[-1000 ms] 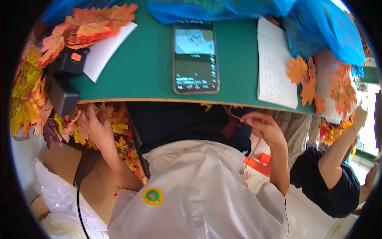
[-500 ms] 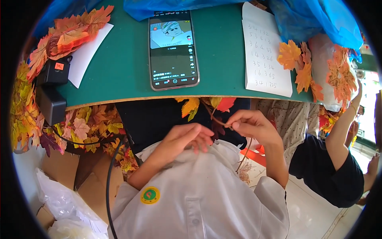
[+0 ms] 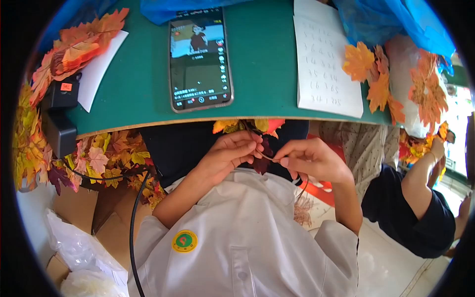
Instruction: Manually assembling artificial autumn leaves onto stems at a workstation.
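Note:
Below the table edge, over my lap, a thin brown stem of an artificial maple leaf garland runs between my hands. My left hand pinches it close under the leaves. My right hand holds the stem a little further right between thumb and forefinger, and its loose end hangs down below. Yellow leaves and a red leaf peek out at the table edge, partly hidden under it. A dark maroon leaf hangs just below my left fingertips.
On the green table lie a phone with a lit screen, a handwritten paper sheet, a stack of orange leaves and blue plastic. A black cable hangs at left by a cardboard box. Another person sits at right.
My left hand has moved right and up from in front of my shirt and closed on the stem. My right hand keeps its pinch. The phone picture has changed, and the view has shifted slightly.

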`<state>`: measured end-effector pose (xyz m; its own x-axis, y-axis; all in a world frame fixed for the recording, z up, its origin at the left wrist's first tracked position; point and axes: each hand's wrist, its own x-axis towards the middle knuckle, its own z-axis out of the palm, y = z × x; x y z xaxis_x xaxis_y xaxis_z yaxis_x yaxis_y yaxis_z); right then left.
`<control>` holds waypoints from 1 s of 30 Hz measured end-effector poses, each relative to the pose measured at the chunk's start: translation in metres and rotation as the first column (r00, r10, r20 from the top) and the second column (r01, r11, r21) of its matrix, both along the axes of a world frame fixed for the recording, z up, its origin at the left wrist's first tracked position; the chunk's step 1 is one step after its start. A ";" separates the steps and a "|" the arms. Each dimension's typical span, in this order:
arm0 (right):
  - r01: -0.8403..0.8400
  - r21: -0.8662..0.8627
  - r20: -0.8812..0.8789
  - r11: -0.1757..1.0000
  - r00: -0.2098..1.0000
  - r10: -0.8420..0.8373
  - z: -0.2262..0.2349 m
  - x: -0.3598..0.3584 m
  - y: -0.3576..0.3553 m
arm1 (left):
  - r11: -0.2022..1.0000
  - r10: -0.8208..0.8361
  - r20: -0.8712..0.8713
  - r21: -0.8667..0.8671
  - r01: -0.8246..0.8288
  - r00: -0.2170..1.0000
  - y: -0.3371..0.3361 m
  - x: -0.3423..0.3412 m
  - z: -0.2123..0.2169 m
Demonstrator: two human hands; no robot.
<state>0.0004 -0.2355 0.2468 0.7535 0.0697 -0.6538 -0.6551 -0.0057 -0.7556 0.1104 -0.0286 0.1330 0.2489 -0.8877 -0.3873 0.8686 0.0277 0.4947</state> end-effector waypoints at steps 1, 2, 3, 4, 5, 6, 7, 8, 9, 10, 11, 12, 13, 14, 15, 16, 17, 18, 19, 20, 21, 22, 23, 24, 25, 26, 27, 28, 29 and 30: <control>0.012 -0.012 0.007 1.000 1.000 -0.012 0.000 -0.002 -0.002 | 1.000 -0.022 -0.015 -0.002 0.022 1.000 -0.003 0.000 0.000; 0.015 -0.016 0.020 1.000 1.000 -0.015 -0.004 -0.007 -0.002 | 0.999 -0.033 -0.024 0.002 0.033 0.999 -0.003 0.001 -0.001; 0.012 0.004 0.054 1.000 0.998 -0.012 -0.013 -0.013 -0.006 | 0.998 -0.059 -0.056 -0.010 0.058 0.997 -0.007 0.001 -0.005; -0.017 -0.030 0.041 0.999 0.999 0.018 -0.014 -0.014 -0.007 | 0.998 -0.063 -0.072 -0.019 0.062 0.995 -0.010 -0.002 -0.010; -0.021 -0.024 0.059 0.999 0.998 0.022 -0.020 -0.016 -0.007 | 0.997 -0.067 -0.055 -0.036 0.065 0.996 -0.013 -0.005 -0.010; -0.025 -0.019 0.076 1.000 0.997 0.027 -0.029 -0.018 -0.005 | 0.996 -0.071 -0.038 -0.053 0.068 0.997 -0.014 -0.007 -0.010; 0.007 0.028 0.095 1.000 0.995 -0.010 -0.037 -0.019 -0.002 | 0.996 -0.063 -0.050 -0.059 0.060 0.997 -0.013 -0.009 -0.011; 0.052 0.068 0.103 0.996 0.993 -0.059 -0.045 -0.022 0.000 | 0.995 -0.070 -0.069 -0.074 0.065 0.995 -0.016 -0.012 -0.012; 0.095 0.112 0.134 0.989 0.985 -0.110 -0.052 -0.022 0.003 | 0.995 -0.055 -0.086 -0.091 0.047 0.995 -0.018 -0.013 -0.016; 0.072 0.119 0.144 0.990 0.986 -0.089 -0.060 -0.024 0.006 | 0.996 -0.032 -0.076 -0.085 0.026 0.997 -0.020 -0.012 -0.016; 0.138 0.149 0.132 0.979 0.979 -0.158 -0.066 -0.027 0.008 | 0.995 -0.023 -0.050 -0.096 0.018 0.998 -0.022 -0.010 -0.015; 0.205 0.178 0.116 0.962 0.967 -0.228 -0.070 -0.029 0.009 | 0.994 -0.015 -0.025 -0.107 0.013 1.000 -0.025 -0.008 -0.015; 0.215 0.206 0.113 0.955 0.964 -0.241 -0.073 -0.028 0.010 | 0.993 -0.021 -0.006 -0.118 0.020 1.000 -0.027 -0.008 -0.016; 0.207 0.212 0.121 0.955 0.964 -0.236 -0.076 -0.028 0.011 | 0.993 -0.015 0.002 -0.114 0.015 1.000 -0.029 -0.007 -0.017; 0.228 0.181 0.129 0.957 0.959 -0.253 -0.079 -0.030 0.012 | 0.994 -0.030 -0.009 -0.105 0.029 1.000 -0.031 -0.006 -0.017; 0.249 0.148 0.138 0.957 0.953 -0.269 -0.082 -0.031 0.012 | 0.994 -0.045 -0.021 -0.099 0.043 0.999 -0.033 -0.004 -0.017; 0.249 0.124 0.140 0.961 0.954 -0.265 -0.085 -0.032 0.012 | 0.995 -0.042 -0.010 -0.091 0.041 0.999 -0.035 -0.002 -0.015; 0.247 0.127 0.145 0.961 0.954 -0.264 -0.085 -0.032 0.010 | 0.995 -0.041 -0.006 -0.089 0.040 0.999 -0.038 0.000 -0.015; 0.249 0.077 0.145 0.965 0.955 -0.258 -0.080 -0.030 0.011 | 0.998 -0.027 0.000 -0.061 0.027 1.000 -0.039 0.002 -0.015; 0.252 0.027 0.145 0.967 0.957 -0.253 -0.078 -0.029 0.011 | 0.999 -0.013 0.006 -0.033 0.013 1.000 -0.040 0.003 -0.015; 0.249 0.031 0.147 0.968 0.957 -0.251 -0.081 -0.030 0.011 | 0.999 -0.011 0.009 -0.030 0.011 1.000 -0.040 0.003 -0.014; 0.244 0.024 0.155 0.969 0.957 -0.245 -0.084 -0.033 0.008 | 1.000 -0.018 0.037 0.005 0.017 0.999 -0.040 0.003 -0.012; 0.239 0.017 0.163 0.971 0.957 -0.239 -0.086 -0.035 0.007 | 0.999 -0.025 0.064 0.039 0.023 0.998 -0.041 0.003 -0.011; 0.237 0.018 0.167 0.971 0.957 -0.237 -0.087 -0.035 0.006 | 0.999 -0.024 0.068 0.039 0.021 0.997 -0.041 0.004 -0.012; 0.234 0.029 0.161 0.972 0.958 -0.236 -0.087 -0.036 0.006 | 0.999 -0.023 0.065 0.035 0.021 0.998 -0.040 0.003 -0.012; 0.232 0.040 0.155 0.972 0.960 -0.235 -0.088 -0.036 0.006 | 0.999 -0.023 0.063 0.030 0.021 0.998 -0.039 0.003 -0.013; 0.230 0.040 0.157 0.972 0.960 -0.233 -0.089 -0.036 0.006 | 0.999 -0.021 0.065 0.030 0.019 0.998 -0.038 0.004 -0.012; 0.208 0.028 0.167 0.978 0.963 -0.210 -0.090 -0.037 0.006 | 0.999 -0.030 0.064 0.022 0.029 0.997 -0.038 0.006 -0.010; 0.187 0.014 0.176 0.982 0.966 -0.187 -0.091 -0.037 0.007 | 0.999 -0.039 0.064 0.014 0.038 0.997 -0.038 0.007 -0.008; 0.188 0.013 0.180 0.982 0.966 -0.187 -0.089 -0.037 0.009 | 0.999 -0.039 0.067 0.012 0.038 0.997 -0.037 0.007 -0.008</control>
